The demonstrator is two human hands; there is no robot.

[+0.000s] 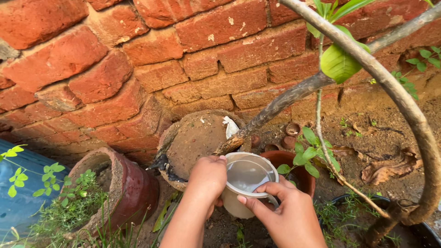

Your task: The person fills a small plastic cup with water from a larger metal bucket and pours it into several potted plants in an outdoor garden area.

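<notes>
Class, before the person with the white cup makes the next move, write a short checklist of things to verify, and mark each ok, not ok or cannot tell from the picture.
1. Left hand grips the white plastic cup at its rim: ok.
2. Right hand also on the cup, fingers over the rim's near side: ok.
3. Cup held roughly upright, mouth tilted slightly toward the camera: ok.
4. Cup holds water: cannot tell; the inside looks pale and shiny.
5. Soil-filled pot just behind the cup is in close reach: ok.
6. Curved branch stays clear of both hands: ok.
</notes>
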